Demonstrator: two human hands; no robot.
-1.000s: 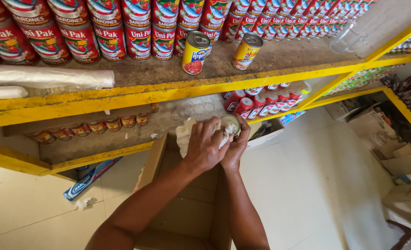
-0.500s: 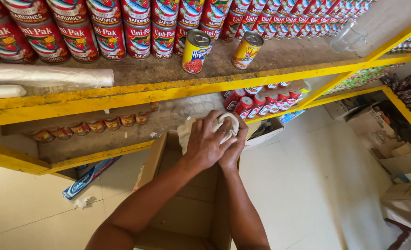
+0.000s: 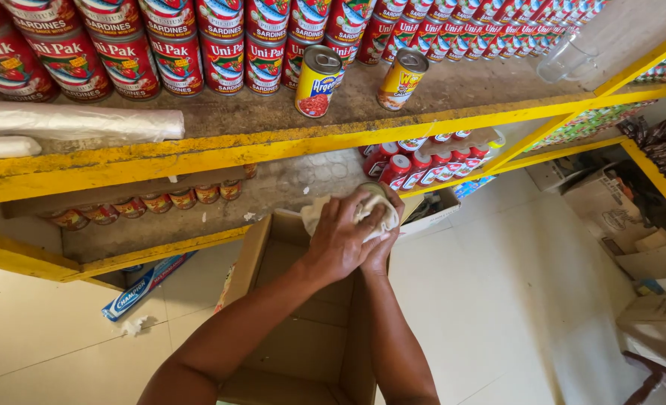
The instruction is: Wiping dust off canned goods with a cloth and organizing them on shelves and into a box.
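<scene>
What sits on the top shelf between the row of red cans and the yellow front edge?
In the head view, two yellow cans stand apart there on the shelf, with rolled plastic lying at the left.

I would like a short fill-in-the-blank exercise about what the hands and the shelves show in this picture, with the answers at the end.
1. Both hands, left hand and right hand, hold a can wrapped in a pale ____.
2. Below the hands stands an open cardboard ____.
3. The shelf edge is painted ____.
4. In front of the red cans on the top shelf stand ____ yellow cans.

Answers: cloth; box; yellow; two
</scene>
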